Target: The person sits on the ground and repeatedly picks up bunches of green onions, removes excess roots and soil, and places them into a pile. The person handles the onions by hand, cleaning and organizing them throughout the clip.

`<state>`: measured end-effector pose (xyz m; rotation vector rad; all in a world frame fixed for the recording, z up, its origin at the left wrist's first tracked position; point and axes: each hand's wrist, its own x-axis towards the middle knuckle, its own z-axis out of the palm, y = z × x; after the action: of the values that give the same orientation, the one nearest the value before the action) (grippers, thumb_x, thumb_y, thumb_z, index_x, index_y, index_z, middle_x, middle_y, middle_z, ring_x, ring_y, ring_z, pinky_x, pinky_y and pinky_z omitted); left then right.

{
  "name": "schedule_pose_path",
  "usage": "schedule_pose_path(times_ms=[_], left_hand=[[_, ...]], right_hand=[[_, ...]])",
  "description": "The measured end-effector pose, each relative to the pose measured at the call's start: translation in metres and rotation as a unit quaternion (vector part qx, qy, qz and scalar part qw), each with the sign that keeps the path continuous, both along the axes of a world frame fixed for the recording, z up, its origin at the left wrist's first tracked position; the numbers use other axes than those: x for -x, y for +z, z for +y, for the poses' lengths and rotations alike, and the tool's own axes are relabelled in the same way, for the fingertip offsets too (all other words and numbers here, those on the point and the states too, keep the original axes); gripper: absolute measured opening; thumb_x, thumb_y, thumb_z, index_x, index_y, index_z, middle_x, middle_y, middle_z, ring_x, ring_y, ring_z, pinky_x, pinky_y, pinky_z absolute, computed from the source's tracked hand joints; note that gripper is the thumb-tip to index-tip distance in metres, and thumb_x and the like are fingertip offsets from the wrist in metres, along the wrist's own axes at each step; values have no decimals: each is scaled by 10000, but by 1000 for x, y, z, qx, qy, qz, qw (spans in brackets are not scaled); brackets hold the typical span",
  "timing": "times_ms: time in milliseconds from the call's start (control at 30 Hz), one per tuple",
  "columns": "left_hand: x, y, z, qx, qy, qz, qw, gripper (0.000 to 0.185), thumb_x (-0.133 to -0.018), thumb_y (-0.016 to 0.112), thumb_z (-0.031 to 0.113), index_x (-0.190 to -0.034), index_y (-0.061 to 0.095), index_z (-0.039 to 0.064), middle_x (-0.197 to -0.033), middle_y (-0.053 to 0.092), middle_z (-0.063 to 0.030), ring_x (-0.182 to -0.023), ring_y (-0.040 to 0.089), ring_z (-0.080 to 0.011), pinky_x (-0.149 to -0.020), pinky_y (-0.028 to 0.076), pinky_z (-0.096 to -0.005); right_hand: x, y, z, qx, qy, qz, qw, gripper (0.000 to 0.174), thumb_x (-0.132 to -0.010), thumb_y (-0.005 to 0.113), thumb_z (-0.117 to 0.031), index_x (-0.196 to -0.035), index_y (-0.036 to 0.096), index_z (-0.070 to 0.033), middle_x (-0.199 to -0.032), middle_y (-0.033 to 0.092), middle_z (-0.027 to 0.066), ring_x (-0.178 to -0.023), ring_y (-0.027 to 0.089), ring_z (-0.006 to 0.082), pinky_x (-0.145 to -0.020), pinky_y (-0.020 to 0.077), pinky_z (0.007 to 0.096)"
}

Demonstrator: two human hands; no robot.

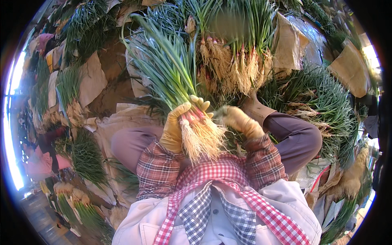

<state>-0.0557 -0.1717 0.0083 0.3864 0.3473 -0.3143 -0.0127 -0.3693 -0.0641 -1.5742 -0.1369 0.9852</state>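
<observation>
A bunch of green onions with reddish stem bases and long pale roots is held in my left hand, which wears a yellowish glove. The fingers wrap round the stems just above the roots; the leaves fan toward the upper left. My right hand, in a similar glove, is just right of the bunch and blurred. Its fingertips are smeared, so whether it grips anything does not show. Beyond both hands, more green onions lie in a row with their roots toward me.
Loose green onions are heaped at the right. Brown paper and a pale sack lie at the left, near further piles. My bent legs flank the hands. Someone in pink is at the far left.
</observation>
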Motion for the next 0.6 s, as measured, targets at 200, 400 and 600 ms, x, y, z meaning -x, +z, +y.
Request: schedule_pose_path(times_ms=[200,400,600], left_hand=[[18,4,11,-8,-50,13,999,305,-836,585,166,-1107,540,33,-1046,620,-130,-1001,617,-253,-871,521,-466],[35,-6,13,-43,-56,-7,997,335,-819,596,190,-1095,541,8,-949,616,-140,-889,622,-245,-812,529,-420],[41,-13,4,-148,-78,50,985,316,-820,574,143,-1089,577,-24,-916,640,-131,-810,635,-247,-734,541,-407]], right_hand=[[-16,39,63,-280,-90,80,952,325,-959,496,-386,-928,575,-72,-711,552,-65,-574,469,28,-526,417,195],[11,16,73,217,-183,-594,753,308,-887,577,-274,-658,543,-69,-602,521,114,-547,527,319,-509,407,431],[17,-31,62,286,-96,-577,759,331,-885,548,-314,-652,547,-78,-636,593,122,-608,602,307,-534,459,422]])
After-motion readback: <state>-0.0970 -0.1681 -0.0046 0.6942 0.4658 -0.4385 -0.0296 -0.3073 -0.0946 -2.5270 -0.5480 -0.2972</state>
